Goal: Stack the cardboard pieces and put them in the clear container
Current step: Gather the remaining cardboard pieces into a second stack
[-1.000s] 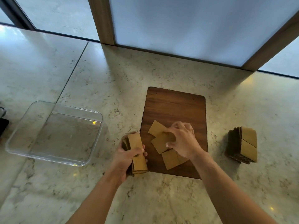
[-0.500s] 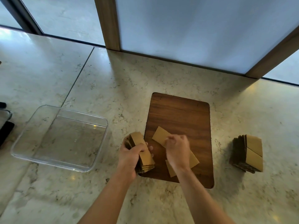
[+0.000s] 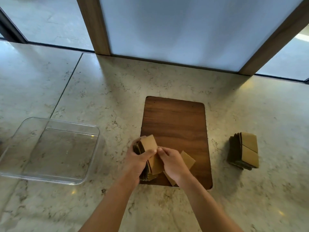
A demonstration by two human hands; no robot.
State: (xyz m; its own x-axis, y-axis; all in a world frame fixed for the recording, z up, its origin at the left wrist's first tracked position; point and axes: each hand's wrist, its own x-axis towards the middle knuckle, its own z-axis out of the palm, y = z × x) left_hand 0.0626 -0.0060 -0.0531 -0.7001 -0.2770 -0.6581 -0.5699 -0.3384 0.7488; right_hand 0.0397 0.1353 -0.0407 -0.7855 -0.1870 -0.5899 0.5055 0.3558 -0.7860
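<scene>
Stack of tan cardboard rectangles [image 3: 148, 158] gripped at the near-left corner of the dark wooden board [image 3: 175, 124].

The left hand [image 3: 137, 162] wraps closed around the stack's edges; the right hand [image 3: 172, 163] pinches a piece against its face, with loose tan pieces [image 3: 188, 159] under it. Light, stiff, prone to fanning — best squeezed across the short edges. The empty clear plastic container [image 3: 18, 174] sits at nine o'clock, well apart; a second cardboard stack [image 3: 244, 151] rests at three o'clock on the marble counter [image 3: 100, 97].

Two hands [image 3: 138, 162] [image 3: 173, 163], one clear container [image 3: 50, 179], one wooden board [image 3: 175, 121], two cardboard stacks [image 3: 148, 146] [image 3: 244, 150], two loose pieces [image 3: 188, 159] [image 3: 170, 179]
</scene>
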